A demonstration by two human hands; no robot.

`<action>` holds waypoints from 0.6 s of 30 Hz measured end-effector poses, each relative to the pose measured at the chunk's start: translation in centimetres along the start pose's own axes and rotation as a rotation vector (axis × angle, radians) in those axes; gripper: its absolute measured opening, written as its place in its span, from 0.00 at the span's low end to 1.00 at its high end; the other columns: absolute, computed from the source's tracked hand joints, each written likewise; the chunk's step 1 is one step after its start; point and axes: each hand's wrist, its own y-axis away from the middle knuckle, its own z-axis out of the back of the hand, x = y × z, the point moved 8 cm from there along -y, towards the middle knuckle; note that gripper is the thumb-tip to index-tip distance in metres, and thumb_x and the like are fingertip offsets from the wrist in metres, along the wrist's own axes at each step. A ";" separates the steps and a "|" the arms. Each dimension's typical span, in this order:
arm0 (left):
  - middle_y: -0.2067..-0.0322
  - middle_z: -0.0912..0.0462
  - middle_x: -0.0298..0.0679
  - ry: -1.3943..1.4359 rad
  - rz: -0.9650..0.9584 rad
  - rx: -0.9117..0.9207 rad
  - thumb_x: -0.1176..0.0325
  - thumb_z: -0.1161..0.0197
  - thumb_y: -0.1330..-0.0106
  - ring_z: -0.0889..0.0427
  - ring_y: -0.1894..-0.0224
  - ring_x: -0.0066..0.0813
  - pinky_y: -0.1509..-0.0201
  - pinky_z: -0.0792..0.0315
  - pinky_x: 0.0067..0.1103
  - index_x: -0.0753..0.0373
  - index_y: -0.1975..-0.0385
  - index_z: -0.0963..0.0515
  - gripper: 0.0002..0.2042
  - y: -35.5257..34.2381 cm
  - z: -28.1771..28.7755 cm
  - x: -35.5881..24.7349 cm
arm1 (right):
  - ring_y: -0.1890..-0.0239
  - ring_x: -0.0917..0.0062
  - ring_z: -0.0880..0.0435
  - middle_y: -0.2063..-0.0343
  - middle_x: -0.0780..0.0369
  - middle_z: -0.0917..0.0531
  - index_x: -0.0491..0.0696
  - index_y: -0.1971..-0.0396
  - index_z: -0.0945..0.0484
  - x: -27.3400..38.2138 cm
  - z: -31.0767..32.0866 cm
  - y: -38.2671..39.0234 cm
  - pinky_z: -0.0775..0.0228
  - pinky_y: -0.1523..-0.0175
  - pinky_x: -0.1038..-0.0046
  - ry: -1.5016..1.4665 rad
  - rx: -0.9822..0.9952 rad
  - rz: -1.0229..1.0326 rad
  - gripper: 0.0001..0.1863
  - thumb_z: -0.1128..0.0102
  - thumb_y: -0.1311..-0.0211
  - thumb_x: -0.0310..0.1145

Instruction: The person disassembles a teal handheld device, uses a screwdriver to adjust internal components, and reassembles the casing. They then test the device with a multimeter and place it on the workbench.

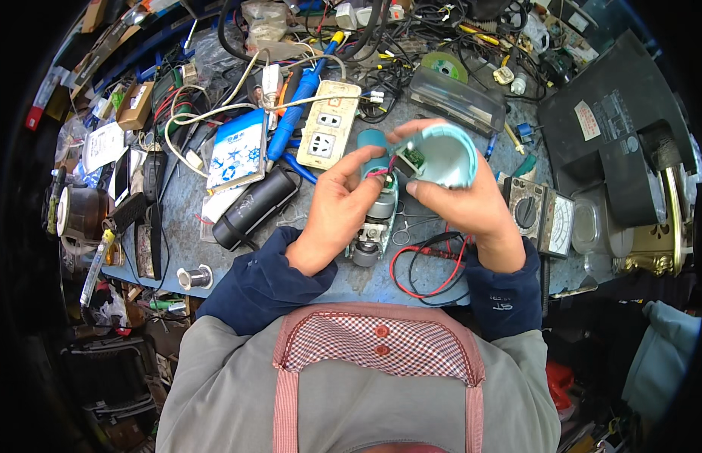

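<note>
My right hand [472,204] is wrapped round a teal cup-shaped plastic housing [458,155], its pale open inside facing up. A small green circuit board [414,156] sits at the housing's left side. Pink-red wires [379,173] run from the board's side toward my left hand [340,208]. The left thumb and forefinger close on a motor unit [380,209] with silvery metal parts and a teal cylinder [372,140] at its far end. Whether these fingers also pinch the wires is hard to see.
Left of my hands lie a black cylinder case [253,208], a blue-white box [238,149], a blue-handled tool [294,113] and a power strip [328,124]. To the right are red and black leads [430,283] and an analog multimeter [536,215]. A solder spool [195,277] stands near the front edge.
</note>
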 end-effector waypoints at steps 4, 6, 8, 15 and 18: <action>0.71 0.23 0.22 -0.001 -0.023 0.040 0.77 0.37 0.26 0.31 0.72 0.07 0.69 0.39 0.15 0.67 0.31 0.22 0.23 -0.1 0.0 0.1 | 0.31 0.65 0.19 0.38 0.57 0.17 0.43 0.38 0.18 2.0 0.5 0.2 0.31 0.26 0.64 0.244 0.106 0.083 0.32 0.29 0.49 0.22; 0.73 0.29 0.20 0.051 -0.029 0.054 0.74 0.38 0.26 0.35 0.71 0.08 0.69 0.41 0.16 0.68 0.33 0.21 0.21 -0.1 0.0 0.1 | 0.32 0.60 0.19 0.38 0.53 0.17 0.44 0.38 0.18 2.5 0.7 0.3 0.30 0.27 0.62 0.314 0.116 0.127 0.34 0.25 0.51 0.24; 0.67 0.20 0.25 0.049 -0.020 0.109 0.76 0.41 0.25 0.27 0.67 0.10 0.63 0.33 0.15 0.67 0.30 0.22 0.23 0.0 0.1 0.0 | 0.33 0.58 0.18 0.38 0.52 0.18 0.44 0.38 0.18 3.1 0.8 0.4 0.29 0.28 0.61 0.413 0.134 0.189 0.35 0.23 0.52 0.25; 0.50 0.13 0.34 0.065 0.053 0.114 0.75 0.43 0.24 0.17 0.55 0.15 0.49 0.23 0.17 0.67 0.29 0.23 0.23 0.1 -0.5 -0.2 | 0.41 0.54 0.14 0.43 0.53 0.17 0.46 0.37 0.19 3.5 1.0 0.8 0.21 0.37 0.59 0.506 0.115 0.154 0.39 0.19 0.55 0.23; 0.49 0.13 0.36 0.071 0.051 0.114 0.75 0.44 0.24 0.16 0.52 0.18 0.46 0.22 0.19 0.67 0.29 0.23 0.24 0.0 -0.3 0.1 | 0.40 0.62 0.15 0.38 0.56 0.19 0.47 0.34 0.19 2.6 1.1 0.8 0.23 0.34 0.62 0.394 0.164 0.056 0.43 0.17 0.57 0.22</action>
